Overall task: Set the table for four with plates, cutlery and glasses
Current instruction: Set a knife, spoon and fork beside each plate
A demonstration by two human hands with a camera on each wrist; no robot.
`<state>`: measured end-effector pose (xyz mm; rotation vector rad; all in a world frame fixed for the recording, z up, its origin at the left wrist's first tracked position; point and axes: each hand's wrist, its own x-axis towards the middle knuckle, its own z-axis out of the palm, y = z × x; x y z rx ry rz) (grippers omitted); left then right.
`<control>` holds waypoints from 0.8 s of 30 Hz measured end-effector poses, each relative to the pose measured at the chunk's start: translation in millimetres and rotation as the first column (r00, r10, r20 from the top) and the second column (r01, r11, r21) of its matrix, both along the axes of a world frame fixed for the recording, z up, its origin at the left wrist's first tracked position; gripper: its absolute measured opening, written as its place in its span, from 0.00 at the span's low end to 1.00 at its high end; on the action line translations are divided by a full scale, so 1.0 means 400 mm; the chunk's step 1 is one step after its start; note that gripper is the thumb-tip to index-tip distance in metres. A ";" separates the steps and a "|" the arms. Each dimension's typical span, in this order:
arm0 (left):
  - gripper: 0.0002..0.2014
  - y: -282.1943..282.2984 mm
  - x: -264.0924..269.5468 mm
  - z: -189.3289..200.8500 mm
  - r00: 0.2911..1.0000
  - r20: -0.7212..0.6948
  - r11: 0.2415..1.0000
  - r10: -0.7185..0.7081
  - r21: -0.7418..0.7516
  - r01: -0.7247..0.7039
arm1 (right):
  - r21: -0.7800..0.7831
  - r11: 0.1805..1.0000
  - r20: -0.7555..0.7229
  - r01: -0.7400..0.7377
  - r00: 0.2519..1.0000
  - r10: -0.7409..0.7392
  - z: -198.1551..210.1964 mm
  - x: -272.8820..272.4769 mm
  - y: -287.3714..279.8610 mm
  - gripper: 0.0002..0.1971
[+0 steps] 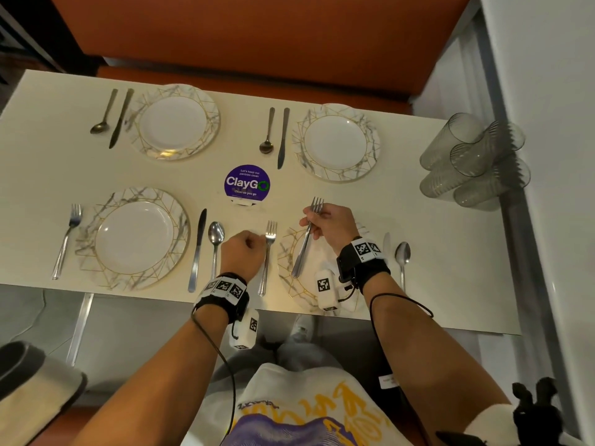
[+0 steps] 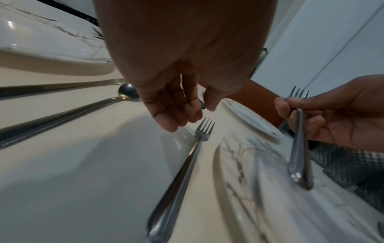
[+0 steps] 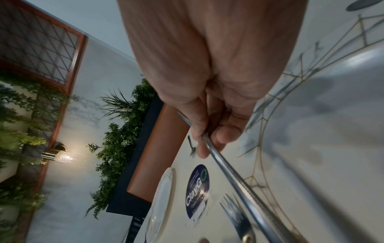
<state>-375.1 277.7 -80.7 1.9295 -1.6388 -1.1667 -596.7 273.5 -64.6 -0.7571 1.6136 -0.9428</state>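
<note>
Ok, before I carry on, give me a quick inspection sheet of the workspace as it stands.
Surface: cream table, four places laid.
Job's things: four marble-rim plates; near left plate has fork, knife and spoon. Both far plates have a spoon and knife, no fork seen. A fork lies left of the near right plate. Clear glasses are bunched at the right end, not yet set out.
Clutter: purple ClayGo sticker.
Grippers: left hand loosely curled beside the lying fork, holding nothing; right hand grips forks above the near right plate.
Cables: black wires along both forearms.
Surroundings: orange bench, white wall on the right.
</note>
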 end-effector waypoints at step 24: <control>0.06 -0.296 -0.124 0.272 0.634 -0.770 0.969 0.067 0.202 0.142 | -0.138 0.987 -0.267 0.076 0.957 -0.111 0.188 0.046 -0.023 0.06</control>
